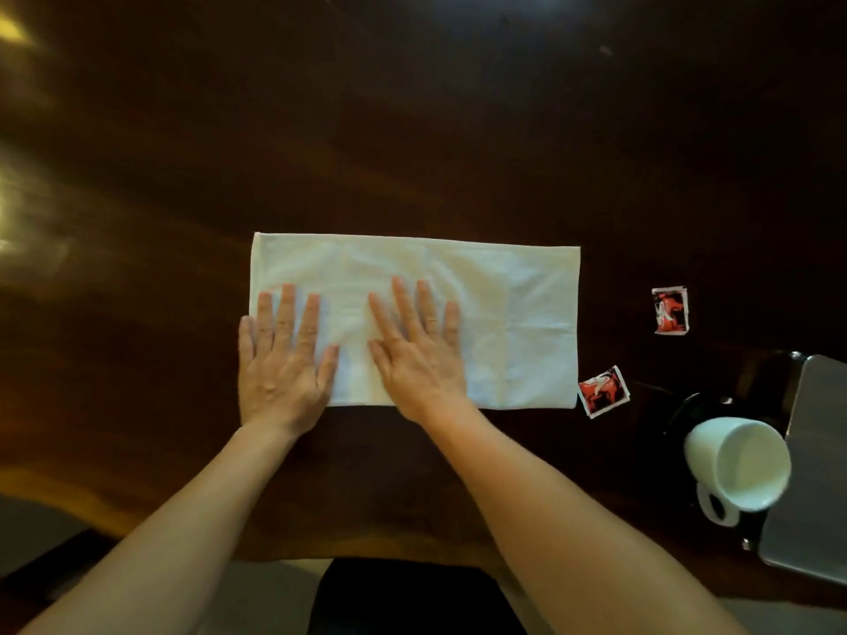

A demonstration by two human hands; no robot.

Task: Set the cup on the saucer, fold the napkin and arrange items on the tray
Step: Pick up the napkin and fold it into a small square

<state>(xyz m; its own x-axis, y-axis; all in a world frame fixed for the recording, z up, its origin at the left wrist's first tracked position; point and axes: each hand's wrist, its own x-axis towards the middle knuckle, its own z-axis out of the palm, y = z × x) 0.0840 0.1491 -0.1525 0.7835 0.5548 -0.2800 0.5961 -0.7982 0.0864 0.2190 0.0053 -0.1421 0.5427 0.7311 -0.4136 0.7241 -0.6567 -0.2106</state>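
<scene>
White napkin (458, 313) spread as long rectangle on dark wooden table (412, 130); left hand (284, 359) and right hand (419, 355) pressed flat on its left half, fingers extended; white cup (733, 465) seen on dark saucer (687, 405) at right, beside grey tray (816, 451); two red sachets (670, 311) laid near napkin's right edge

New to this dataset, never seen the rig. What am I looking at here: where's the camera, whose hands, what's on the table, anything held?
There is no robot: a person works bare-handed, and the single picture comes from a wide-angle camera on their head, looking down. The left hand and right hand lie flat, fingers spread, on a white napkin, which is spread as a long rectangle on a dark wooden table. Neither hand holds anything. To the right lie two small red packets, apart from each other. Nearer the right edge, a white cup stands on a dark saucer, beside a grey tray.
</scene>
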